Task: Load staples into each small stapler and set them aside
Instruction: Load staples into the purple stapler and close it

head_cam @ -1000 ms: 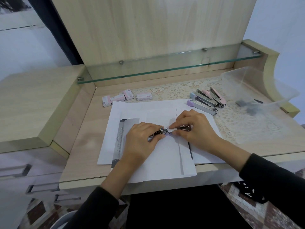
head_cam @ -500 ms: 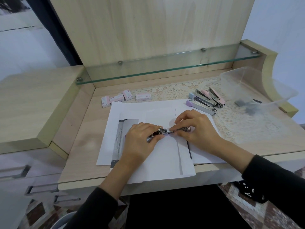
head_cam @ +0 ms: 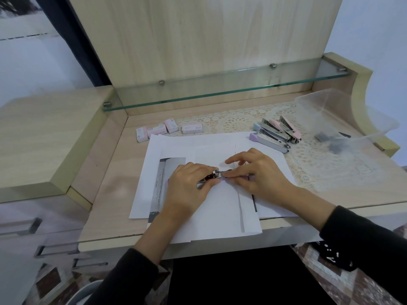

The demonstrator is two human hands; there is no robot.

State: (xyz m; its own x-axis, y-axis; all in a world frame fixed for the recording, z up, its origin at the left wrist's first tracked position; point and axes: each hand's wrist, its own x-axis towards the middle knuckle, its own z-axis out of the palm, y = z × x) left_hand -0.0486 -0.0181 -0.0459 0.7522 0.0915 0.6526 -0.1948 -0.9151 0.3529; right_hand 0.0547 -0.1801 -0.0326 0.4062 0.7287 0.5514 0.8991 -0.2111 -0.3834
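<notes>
While both hands meet over the loose white paper sheets (head_cam: 220,212) in the middle of the pale wooden bench (head_cam: 105,194), the loading step looks to be in hand. A small silver metal stapler (head_cam: 217,174) lies low over the sheets between them, running left to right, most of it hidden by fingers. The left hand (head_cam: 189,188) has its grip curled round the rear end, steadying it. The right hand (head_cam: 262,176) pinches the front part between thumb and middle fingers, with the forefinger lifted clear. Whether a staple strip already sits in the channel I cannot tell, as the hands cover it. Four small pink-and-white staple boxes (head_cam: 168,129) lie at the back left, well apart. A cluster of pastel-tipped metal staplers (head_cam: 275,134) rests on the cream lace mat (head_cam: 319,168) at the back right, near a clear plastic tub (head_cam: 326,111). By my reading, the next move calls for seating the strip straight, closing the stapler until it latches, then setting it aside, with fingertips kept out of the closing hinge.
</notes>
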